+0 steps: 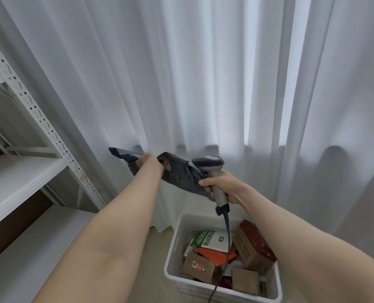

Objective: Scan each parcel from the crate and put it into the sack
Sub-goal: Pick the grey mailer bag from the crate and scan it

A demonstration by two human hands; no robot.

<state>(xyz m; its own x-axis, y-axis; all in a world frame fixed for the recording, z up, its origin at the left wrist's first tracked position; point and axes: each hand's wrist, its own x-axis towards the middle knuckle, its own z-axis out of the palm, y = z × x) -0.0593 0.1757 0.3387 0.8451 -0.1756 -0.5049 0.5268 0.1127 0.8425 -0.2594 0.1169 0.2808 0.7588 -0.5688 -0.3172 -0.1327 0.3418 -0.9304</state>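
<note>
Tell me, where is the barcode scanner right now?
In the head view, centre-right: the right hand grips the scanner above the white crate, its head beside the grey parcel held by the left hand.

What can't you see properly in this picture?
Head view:
Sack: nowhere in frame.
Grey parcel: no label shows; left hand and scanner cover parts.
Crate: lower parcels buried under the top ones; near side cut off at the bottom.
Scanner cable: runs off the bottom edge.
</note>
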